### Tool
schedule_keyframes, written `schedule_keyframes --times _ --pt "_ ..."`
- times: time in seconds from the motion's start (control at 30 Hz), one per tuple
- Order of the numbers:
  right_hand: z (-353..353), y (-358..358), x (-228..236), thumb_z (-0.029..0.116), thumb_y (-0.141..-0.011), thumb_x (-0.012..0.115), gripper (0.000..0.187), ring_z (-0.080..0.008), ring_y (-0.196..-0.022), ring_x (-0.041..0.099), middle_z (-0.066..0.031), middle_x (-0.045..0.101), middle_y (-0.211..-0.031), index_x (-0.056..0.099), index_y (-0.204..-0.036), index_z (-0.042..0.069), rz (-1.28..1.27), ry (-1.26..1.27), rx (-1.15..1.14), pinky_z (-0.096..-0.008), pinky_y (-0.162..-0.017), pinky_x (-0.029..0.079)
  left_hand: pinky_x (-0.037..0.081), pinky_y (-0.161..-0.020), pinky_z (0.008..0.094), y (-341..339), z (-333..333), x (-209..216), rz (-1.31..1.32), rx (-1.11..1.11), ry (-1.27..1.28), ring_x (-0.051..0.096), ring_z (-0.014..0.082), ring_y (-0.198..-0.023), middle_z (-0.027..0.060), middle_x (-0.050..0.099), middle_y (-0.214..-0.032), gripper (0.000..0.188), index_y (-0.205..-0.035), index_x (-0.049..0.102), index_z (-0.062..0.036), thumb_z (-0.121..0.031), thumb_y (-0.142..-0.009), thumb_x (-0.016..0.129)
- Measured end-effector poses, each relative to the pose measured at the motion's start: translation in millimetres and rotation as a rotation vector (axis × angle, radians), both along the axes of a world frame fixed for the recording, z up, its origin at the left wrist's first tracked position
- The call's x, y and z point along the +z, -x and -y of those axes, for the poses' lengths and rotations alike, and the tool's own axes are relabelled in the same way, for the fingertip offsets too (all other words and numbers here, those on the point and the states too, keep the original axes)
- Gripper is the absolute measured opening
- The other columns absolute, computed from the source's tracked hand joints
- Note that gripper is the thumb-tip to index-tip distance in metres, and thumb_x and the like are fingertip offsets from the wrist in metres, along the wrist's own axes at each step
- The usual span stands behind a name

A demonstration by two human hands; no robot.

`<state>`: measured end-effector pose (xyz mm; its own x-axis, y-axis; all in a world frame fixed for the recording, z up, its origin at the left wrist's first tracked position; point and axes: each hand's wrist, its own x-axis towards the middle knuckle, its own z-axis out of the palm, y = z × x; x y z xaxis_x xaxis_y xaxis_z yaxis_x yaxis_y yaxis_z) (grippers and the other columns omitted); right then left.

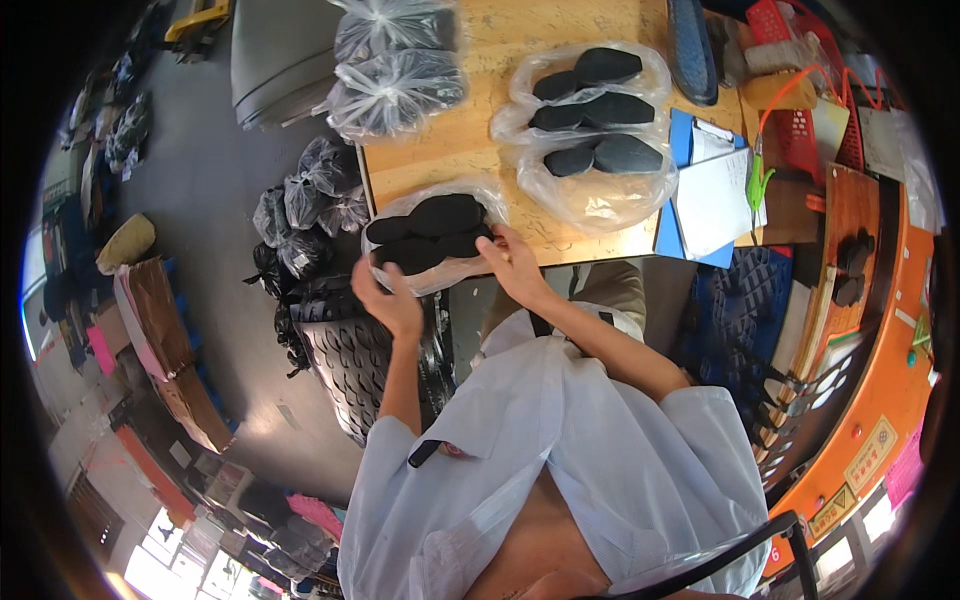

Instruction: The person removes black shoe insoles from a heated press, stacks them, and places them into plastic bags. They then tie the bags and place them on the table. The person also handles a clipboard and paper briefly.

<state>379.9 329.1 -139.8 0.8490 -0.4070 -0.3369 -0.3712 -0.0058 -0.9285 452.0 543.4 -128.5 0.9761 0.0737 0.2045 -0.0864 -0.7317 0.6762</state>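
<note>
A clear plastic bag of black sole-shaped pieces (432, 232) lies at the near edge of the wooden table (470, 150). My left hand (392, 300) grips the bag's lower left side, off the table edge. At the bag's right end, my right hand (513, 265) pinches the plastic with its fingers against the black pieces. Both forearms reach up from my white shirt.
More clear bags of black pieces (592, 120) lie further back, two knotted ones (395, 70) at the far left. A blue clipboard with paper (708, 190) sits to the right, by red baskets (800, 120). Black bags (305, 215) and a stack of treaded soles (355, 365) stand on the floor.
</note>
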Motion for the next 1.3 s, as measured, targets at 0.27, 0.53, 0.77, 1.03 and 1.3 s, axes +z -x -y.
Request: schedule_keyframes --times 0.27,0.53,0.77,1.03,1.3 --pt "-21.6 -14.5 -17.2 0.057 -0.092 0.069 0.1 -0.0496 -0.129 0.05 -0.0379 0.05 -0.137 0.033 -0.144 -0.02 -0.206 -0.003 0.11 -0.0503 -0.111 0.04 0.041 -0.113 0.0399 -36.1 -41.3 -42.5 -0.78 0.277 0.795 0.052 0.0268 -0.135 0.0163 0.052 -0.148 0.069 -0.146 0.048 0.0077 -0.047 -0.105 0.056" --pt "-54.1 -23.1 -39.3 0.054 -0.094 0.067 0.089 -0.0537 -0.126 0.05 -0.0402 0.051 -0.134 0.039 -0.138 -0.018 -0.259 0.258 0.007 -0.054 -0.109 0.039 0.046 -0.109 0.0406 -30.1 -42.0 -49.6 -0.792 0.316 0.866 0.053 0.0252 -0.132 0.0138 0.054 -0.143 0.062 -0.14 0.053 0.003 -0.048 -0.104 0.056" --pt "-42.3 -24.5 -16.4 0.057 -0.094 0.064 0.099 -0.056 -0.136 0.041 -0.0435 0.042 -0.144 0.03 -0.147 -0.019 -0.278 0.235 0.087 -0.0529 -0.116 0.036 0.046 -0.107 0.042 -31.7 -53.3 -55.9 -0.792 0.294 0.774 0.055 0.0265 -0.126 0.0138 0.056 -0.141 0.062 -0.144 0.052 0.0027 -0.047 -0.106 0.053" --pt "97.3 39.1 65.2 0.021 -0.08 0.081 0.065 -0.039 -0.13 0.053 -0.0198 0.06 -0.136 0.055 -0.135 -0.001 0.13 0.877 0.095 -0.0497 -0.109 0.042 0.045 -0.106 0.0453 5.7 46.0 46.3 -0.082 -0.241 0.028 0.057 0.0376 -0.123 0.024 0.059 -0.136 0.046 -0.134 0.057 0.0059 -0.011 -0.093 0.069" --pt "197.0 60.8 -3.0 0.016 -0.072 0.076 0.04 -0.0287 -0.105 0.064 -0.0116 0.069 -0.105 0.067 -0.108 0.002 -0.314 1.265 0.679 -0.0456 -0.107 0.044 0.036 -0.115 0.0489 22.0 241.2 14.3 -0.034 -1.281 -0.288 0.057 0.0371 -0.123 0.0211 0.062 -0.128 0.056 -0.135 0.057 0.0005 -0.011 -0.082 0.073"
